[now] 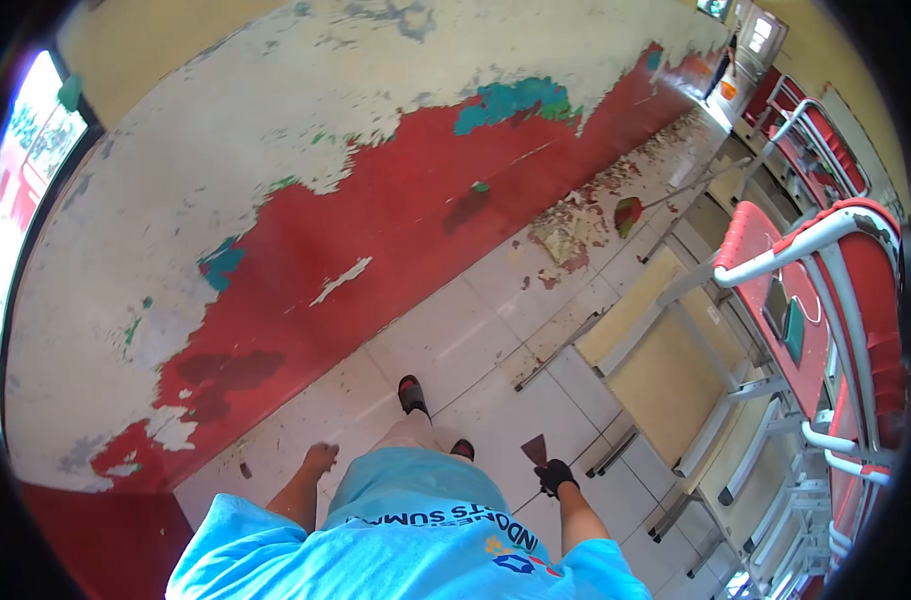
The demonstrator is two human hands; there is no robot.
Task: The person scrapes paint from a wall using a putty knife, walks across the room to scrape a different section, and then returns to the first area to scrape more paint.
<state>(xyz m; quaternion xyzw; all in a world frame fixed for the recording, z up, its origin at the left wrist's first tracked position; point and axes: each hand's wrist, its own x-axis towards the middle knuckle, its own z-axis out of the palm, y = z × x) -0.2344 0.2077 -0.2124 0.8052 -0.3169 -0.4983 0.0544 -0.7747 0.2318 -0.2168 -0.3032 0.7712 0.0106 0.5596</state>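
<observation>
My right hand (555, 478), in a black glove, is at two o'clock from my torso, closed around the hidden handle of a flat, brownish, wedge-shaped scraper (535, 450); its blade points up and away from my fingers, above the white-tiled floor (475, 325). My bare left hand (321, 458) hangs at ten o'clock; it is too small for me to tell whether its fingers are open or curled. My dark sandal (411, 395) is at twelve, near the red-and-white wall with peeling paint (395, 240), which stretches from nine to one. Pale and red paint flakes (565, 240) litter the floor at one o'clock. At two stands a red chair with a white tubular frame (750, 235).
</observation>
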